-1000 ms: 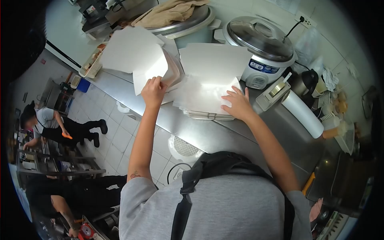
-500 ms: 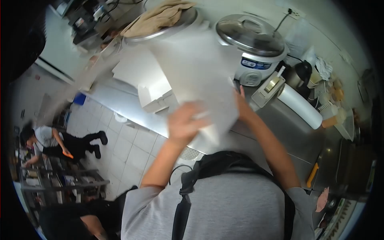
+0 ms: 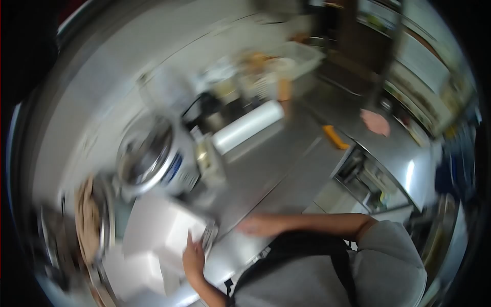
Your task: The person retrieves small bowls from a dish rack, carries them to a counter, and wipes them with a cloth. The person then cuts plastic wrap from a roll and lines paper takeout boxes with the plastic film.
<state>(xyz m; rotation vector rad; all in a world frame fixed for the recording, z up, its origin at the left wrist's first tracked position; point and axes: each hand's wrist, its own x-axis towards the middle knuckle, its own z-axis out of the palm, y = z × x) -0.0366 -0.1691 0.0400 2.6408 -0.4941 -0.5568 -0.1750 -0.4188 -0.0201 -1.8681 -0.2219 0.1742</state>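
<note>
My left hand (image 3: 194, 257) is at the near side of an open white cardboard takeaway box (image 3: 148, 222), gripping its wall with a finger pointing up inside. A small greyish thing (image 3: 209, 234) beside that hand is too blurred to name. Another open white box (image 3: 125, 273) stands to the left of the first, partly overlapped by it. My right hand (image 3: 255, 225) is over the steel counter (image 3: 276, 174), apart from the boxes; motion smears its fingers.
A rice cooker (image 3: 146, 153) stands behind the boxes, with a white roll (image 3: 248, 128) to its right. An orange-handled tool (image 3: 335, 137) and a pink cloth-like piece (image 3: 375, 123) lie farther right. A tan cloth (image 3: 88, 220) covers a pot at left.
My view has swung to the right. The white sheet-like box card that was blurred between my hands now appears as an open box by my left hand. My right hand is away from it.
</note>
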